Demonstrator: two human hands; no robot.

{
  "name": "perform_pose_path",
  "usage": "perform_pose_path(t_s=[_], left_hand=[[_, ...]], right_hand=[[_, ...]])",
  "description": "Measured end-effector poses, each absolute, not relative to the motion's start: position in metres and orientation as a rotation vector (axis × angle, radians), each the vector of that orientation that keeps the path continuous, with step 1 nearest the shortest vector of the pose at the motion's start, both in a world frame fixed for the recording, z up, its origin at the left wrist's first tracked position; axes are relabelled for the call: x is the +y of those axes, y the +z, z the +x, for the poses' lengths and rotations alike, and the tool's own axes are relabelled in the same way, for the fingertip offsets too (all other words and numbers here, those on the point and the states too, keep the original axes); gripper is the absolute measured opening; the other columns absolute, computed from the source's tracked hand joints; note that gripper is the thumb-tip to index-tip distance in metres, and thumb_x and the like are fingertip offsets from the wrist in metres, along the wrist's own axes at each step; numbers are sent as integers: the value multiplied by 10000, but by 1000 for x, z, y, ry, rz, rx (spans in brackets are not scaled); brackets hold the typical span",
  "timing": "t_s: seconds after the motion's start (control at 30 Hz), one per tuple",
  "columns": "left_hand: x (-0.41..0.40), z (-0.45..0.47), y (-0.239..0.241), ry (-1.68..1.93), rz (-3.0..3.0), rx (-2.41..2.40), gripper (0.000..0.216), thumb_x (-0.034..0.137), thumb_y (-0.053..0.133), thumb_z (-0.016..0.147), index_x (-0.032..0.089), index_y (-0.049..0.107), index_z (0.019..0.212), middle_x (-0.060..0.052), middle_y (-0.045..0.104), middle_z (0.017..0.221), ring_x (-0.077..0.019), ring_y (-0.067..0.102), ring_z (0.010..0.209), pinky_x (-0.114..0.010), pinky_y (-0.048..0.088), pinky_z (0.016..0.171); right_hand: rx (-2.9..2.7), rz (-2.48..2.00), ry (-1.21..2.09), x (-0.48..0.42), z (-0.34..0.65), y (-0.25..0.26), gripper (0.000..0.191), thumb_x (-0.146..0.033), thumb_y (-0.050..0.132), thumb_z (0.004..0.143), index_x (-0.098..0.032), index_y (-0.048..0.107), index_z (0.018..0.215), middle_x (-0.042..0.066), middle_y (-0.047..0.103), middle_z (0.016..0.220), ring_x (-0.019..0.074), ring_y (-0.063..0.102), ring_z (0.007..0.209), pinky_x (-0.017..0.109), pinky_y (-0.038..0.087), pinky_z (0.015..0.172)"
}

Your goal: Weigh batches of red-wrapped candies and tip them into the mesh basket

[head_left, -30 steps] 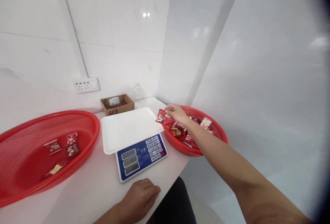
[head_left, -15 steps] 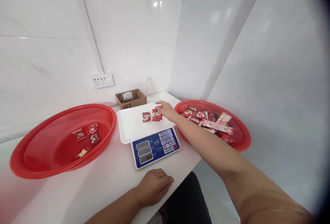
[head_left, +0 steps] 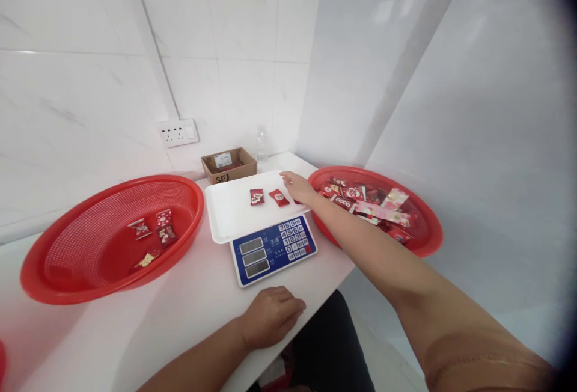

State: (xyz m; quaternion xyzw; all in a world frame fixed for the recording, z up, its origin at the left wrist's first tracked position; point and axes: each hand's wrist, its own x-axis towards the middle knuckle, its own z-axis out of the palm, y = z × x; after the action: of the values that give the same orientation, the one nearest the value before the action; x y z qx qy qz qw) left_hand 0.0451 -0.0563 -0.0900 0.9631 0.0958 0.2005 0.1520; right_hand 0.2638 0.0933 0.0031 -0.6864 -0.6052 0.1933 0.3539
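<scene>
My right hand (head_left: 298, 189) hovers over the right end of the white weighing tray (head_left: 229, 217), fingers apart and pointing left. Partly under that hand lies a red packet, mostly hidden. Two more small red packets, one with a cream picture (head_left: 256, 197) and one with a round pale print (head_left: 279, 198), lie apart on the tray to its left. Below the tray is the scale's blue keypad panel (head_left: 274, 249). Near the table's front edge rests my left hand (head_left: 274, 318), its fingers curled, with nothing visible in them.
At the left stands a red plastic basket (head_left: 54, 290) holding several small packets. The red basket (head_left: 433, 235) at the right is full of mixed packets. A cardboard box (head_left: 241, 171) and a clear bottle (head_left: 261, 142) stand behind the tray, near the wall socket (head_left: 179, 133).
My right hand has shifted right, uncovering the packets it was over. The two overlapping packets there are now apart, one partly beneath the hand. My left hand stays at the table edge.
</scene>
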Motion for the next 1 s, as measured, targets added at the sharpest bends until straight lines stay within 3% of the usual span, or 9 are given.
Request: perform_pose_path(t_s=[0.17, 0.27, 0.43, 0.57, 0.73, 0.83, 0.9, 1.0], left_hand=[[-56, 46, -90, 583, 2776, 269, 222, 210, 374, 896, 187, 582, 968, -34, 650, 757, -145, 583, 699, -252, 432, 631], [-56, 46, -90, 568, 2773, 269, 235, 207, 362, 899, 178, 584, 970, -42, 650, 757, -147, 586, 702, -253, 435, 633], [-56, 45, -90, 542, 2766, 271, 245, 211, 355, 903, 173, 582, 987, -48, 648, 765, -152, 590, 725, -259, 441, 649], [-56, 44, -90, 543, 2750, 276, 246, 218, 354, 905, 181, 581, 991, -46, 644, 765, -151, 589, 727, -259, 443, 653], [-56, 45, -89, 576, 2717, 250, 236, 222, 363, 906, 188, 582, 985, -40, 643, 762, -149, 585, 716, -253, 441, 641], [-57, 46, -88, 588, 2695, 250, 231, 221, 368, 906, 197, 585, 983, -37, 637, 753, -143, 581, 708, -246, 440, 640], [-58, 47, -88, 588, 2696, 253, 231, 222, 371, 905, 201, 590, 978, -35, 634, 746, -139, 580, 700, -241, 439, 633], [-58, 47, -88, 585, 2702, 265, 233, 228, 371, 906, 203, 594, 970, -36, 634, 744, -141, 577, 690, -244, 437, 625]], right_hand=[[-1808, -1786, 564, 86, 237, -3, 455, -483, 548, 807, -305, 547, 1226, 36, 429, 1389, 339, 197, 1342, 590, 110, 1053], [-2022, -1757, 572, 80, 218, -4, 435, -553, 490, 819, -374, 554, 1209, -6, 403, 1408, 385, 158, 1341, 672, 44, 1005], [-2216, -1673, 541, 72, 214, 7, 443, -538, 428, 859, -341, 532, 1242, 14, 402, 1408, 369, 213, 1327, 631, 103, 1017], [-1988, -1664, 363, 61, 254, 18, 333, -348, 453, 885, -229, 580, 1169, 49, 537, 1278, 226, 429, 1213, 392, 286, 1025], [-1842, -1933, 392, 30, 328, 22, 125, -147, 587, 727, -180, 672, 812, 64, 686, 850, 228, 610, 822, 338, 435, 789], [-1870, -1993, 589, 11, 354, 12, 178, -27, 659, 547, -194, 671, 607, 23, 674, 640, 199, 612, 614, 296, 459, 644], [-1849, -1993, 661, 3, 360, 0, 253, 13, 668, 481, -206, 686, 607, 15, 675, 612, 204, 616, 588, 295, 465, 619], [-1752, -1955, 615, -2, 361, -20, 275, -45, 695, 494, -222, 710, 704, 30, 694, 661, 237, 635, 642, 328, 479, 644]])
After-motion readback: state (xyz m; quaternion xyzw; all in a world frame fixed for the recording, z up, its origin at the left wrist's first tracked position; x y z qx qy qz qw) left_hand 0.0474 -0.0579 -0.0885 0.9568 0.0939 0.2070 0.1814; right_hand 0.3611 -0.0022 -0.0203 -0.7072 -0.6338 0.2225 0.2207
